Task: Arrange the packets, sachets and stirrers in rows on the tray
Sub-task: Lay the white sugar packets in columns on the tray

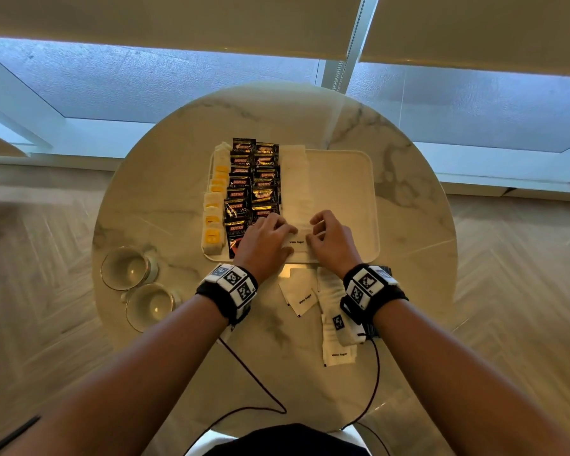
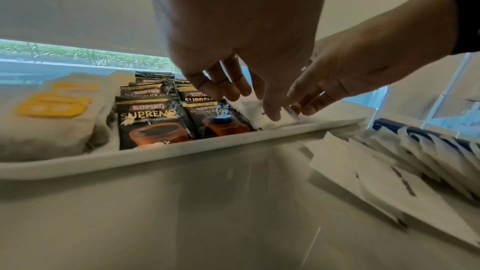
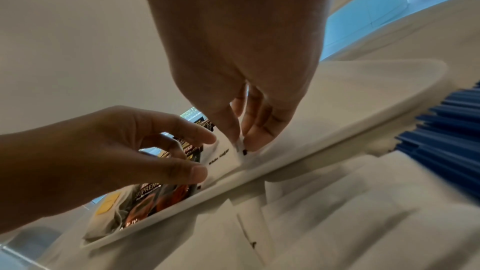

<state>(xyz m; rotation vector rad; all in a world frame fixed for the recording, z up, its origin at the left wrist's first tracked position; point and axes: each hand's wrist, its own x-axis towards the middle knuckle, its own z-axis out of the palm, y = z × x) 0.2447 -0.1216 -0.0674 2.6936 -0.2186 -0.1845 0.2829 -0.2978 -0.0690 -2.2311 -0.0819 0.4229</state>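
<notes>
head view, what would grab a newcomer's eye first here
Two overlapping rows of glossy black Kopiko coffee packets stand out on the left half of the white rectangular tray. At its near edge the left hand and right hand pinch one white paper sugar sachet.

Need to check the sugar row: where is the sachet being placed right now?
In the head view the sachet lies at the tray's near edge, just right of the coffee packets, pinched between both hands.
</notes>
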